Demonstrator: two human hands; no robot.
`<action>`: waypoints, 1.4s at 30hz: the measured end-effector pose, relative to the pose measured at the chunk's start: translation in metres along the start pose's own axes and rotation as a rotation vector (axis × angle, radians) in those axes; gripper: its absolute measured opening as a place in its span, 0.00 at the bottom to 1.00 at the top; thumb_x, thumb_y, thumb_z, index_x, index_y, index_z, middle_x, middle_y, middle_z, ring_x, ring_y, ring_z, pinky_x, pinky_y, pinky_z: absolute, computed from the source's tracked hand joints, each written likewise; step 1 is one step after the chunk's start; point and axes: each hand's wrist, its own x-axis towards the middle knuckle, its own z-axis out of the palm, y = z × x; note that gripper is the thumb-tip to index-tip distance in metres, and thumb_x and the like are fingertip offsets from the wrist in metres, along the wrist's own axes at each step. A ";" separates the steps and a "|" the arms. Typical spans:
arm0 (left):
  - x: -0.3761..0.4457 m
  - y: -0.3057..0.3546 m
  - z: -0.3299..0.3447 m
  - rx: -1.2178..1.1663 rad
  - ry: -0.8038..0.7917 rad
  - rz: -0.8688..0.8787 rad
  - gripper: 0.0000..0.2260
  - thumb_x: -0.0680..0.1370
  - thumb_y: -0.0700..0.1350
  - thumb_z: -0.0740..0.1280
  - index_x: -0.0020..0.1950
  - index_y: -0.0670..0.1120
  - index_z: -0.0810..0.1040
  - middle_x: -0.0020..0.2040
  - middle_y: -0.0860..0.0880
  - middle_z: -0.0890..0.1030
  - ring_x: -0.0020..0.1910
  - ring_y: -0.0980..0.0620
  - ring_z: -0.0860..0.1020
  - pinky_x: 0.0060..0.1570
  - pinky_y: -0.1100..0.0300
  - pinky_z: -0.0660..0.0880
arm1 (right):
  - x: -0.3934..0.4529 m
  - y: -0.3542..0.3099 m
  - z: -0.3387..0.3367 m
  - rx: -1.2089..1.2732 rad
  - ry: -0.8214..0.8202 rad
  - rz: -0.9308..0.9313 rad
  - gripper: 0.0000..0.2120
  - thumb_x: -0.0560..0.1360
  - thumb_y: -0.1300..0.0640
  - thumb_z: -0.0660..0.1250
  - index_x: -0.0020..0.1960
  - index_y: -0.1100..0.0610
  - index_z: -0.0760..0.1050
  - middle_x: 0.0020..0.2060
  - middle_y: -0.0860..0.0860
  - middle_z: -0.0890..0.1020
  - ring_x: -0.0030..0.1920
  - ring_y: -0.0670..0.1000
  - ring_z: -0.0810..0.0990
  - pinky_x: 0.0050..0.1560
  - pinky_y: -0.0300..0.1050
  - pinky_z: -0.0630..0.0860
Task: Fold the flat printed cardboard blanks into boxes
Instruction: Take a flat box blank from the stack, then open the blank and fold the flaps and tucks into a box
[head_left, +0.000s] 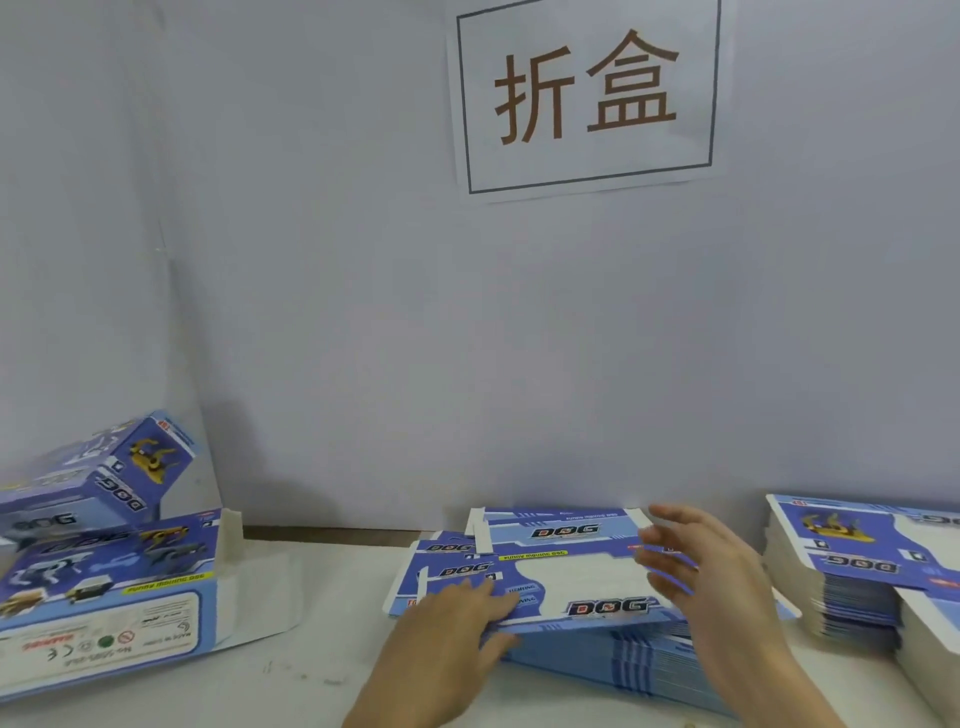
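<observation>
The top flat blue-and-white printed cardboard blank (576, 577) lies on the middle stack (623, 660) on the white desk (311, 675). The left hand (457, 608) presses it, fingers straight; the right hand (711, 566) hovers blurred, fingers spread. Best to peel off one sheet only, lifting by an edge. Two stacks (857, 582) of blanks, two folded blue boxes (104, 571) at left.

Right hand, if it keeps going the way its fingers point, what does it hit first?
Probably the top blank of the middle stack: the right hand hovers with fingers pointing left across it. Its height above is unclear from the blur.
</observation>
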 end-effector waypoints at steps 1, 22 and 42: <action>-0.002 0.000 -0.001 -0.002 0.070 0.014 0.19 0.84 0.59 0.54 0.76 0.65 0.62 0.77 0.58 0.67 0.74 0.54 0.66 0.70 0.55 0.66 | 0.000 0.000 0.001 -0.039 -0.025 -0.002 0.13 0.81 0.65 0.59 0.48 0.60 0.82 0.32 0.55 0.83 0.34 0.55 0.80 0.37 0.47 0.75; -0.022 0.044 -0.045 -0.258 0.171 0.202 0.10 0.74 0.61 0.71 0.51 0.58 0.82 0.44 0.56 0.83 0.42 0.58 0.75 0.44 0.63 0.74 | -0.011 -0.003 0.023 -0.100 -0.039 0.177 0.08 0.83 0.61 0.61 0.46 0.63 0.70 0.35 0.59 0.79 0.36 0.59 0.81 0.37 0.51 0.80; -0.028 0.030 -0.066 -1.364 0.614 0.079 0.26 0.62 0.60 0.73 0.58 0.53 0.76 0.51 0.54 0.85 0.50 0.52 0.85 0.37 0.60 0.82 | -0.032 -0.041 0.015 -0.158 -0.446 -0.362 0.15 0.80 0.57 0.66 0.65 0.44 0.72 0.54 0.42 0.84 0.54 0.43 0.83 0.45 0.34 0.80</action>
